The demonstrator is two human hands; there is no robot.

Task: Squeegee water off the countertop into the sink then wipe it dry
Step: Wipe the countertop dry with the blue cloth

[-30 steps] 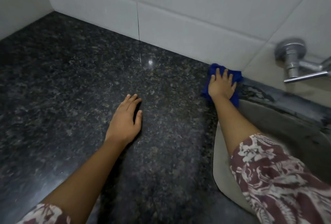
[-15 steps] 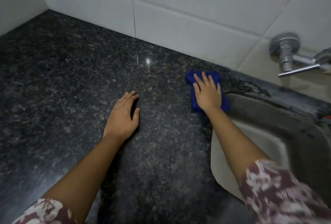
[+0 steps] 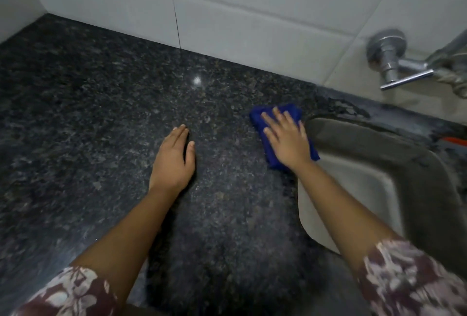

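Observation:
A folded blue cloth (image 3: 259, 116) lies on the dark speckled granite countertop (image 3: 101, 103), right at the left rim of the sink (image 3: 353, 138). My right hand (image 3: 286, 140) presses flat on the cloth with fingers spread, covering most of it. My left hand (image 3: 174, 159) rests palm down on the bare countertop, to the left of the cloth, holding nothing. No squeegee is in view.
White wall tiles (image 3: 227, 12) run along the back of the counter and meet a side wall at the far left. A chrome tap (image 3: 394, 65) juts from the wall above the sink. A small orange object (image 3: 454, 140) shows at the sink's far right rim.
My right hand has slid the blue cloth from the back wall toward me along the sink's left edge. The left hand has stayed in place on the counter.

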